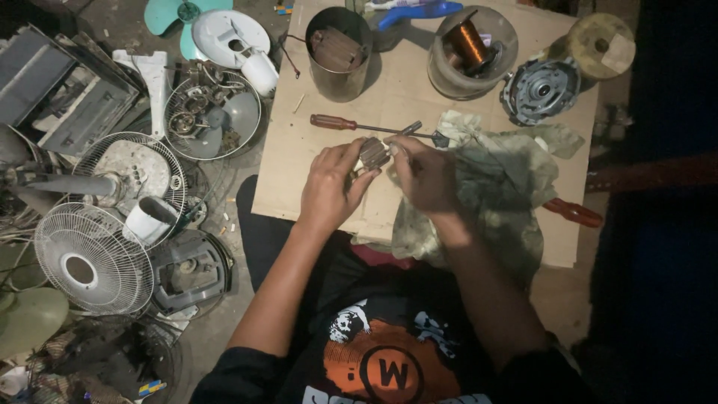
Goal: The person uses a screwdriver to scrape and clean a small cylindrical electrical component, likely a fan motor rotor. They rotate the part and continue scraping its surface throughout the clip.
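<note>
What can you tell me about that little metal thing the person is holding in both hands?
The small metal part is a dull grey-brown block with fine ridges, like stacked thin plates. It sits above the cardboard sheet, pinched between the left hand and the right hand, whose fingers hide its ends and underside. A red-handled screwdriver lies just beyond it, apart from it. It looks worn and unpainted; finer detail is too dim to tell.

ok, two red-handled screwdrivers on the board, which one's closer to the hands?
The screwdriver lying just above both hands, handle pointing left. The other screwdriver sits at the board's right edge, partly under the rag.
</note>
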